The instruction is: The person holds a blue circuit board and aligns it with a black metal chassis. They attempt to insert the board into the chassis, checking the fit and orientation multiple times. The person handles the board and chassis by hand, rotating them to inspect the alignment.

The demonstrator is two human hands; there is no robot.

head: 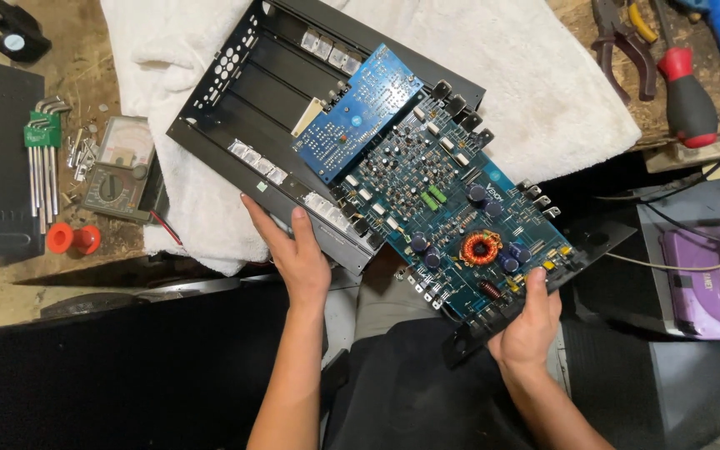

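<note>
Circuit board point(452, 217) half out of black metal chassis point(293, 108) on white towel point(535, 92) at bench's near edge. Stiff, fragile; best held by edges. Left hand point(297, 250) steadying chassis rail, right hand point(531, 321) pinching board's end plate.

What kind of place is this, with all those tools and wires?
Probably an electronics repair bench. Two hands hold a blue circuit board half out of its black metal case, with a multimeter, hex keys and pliers on the worn wooden bench.
</note>
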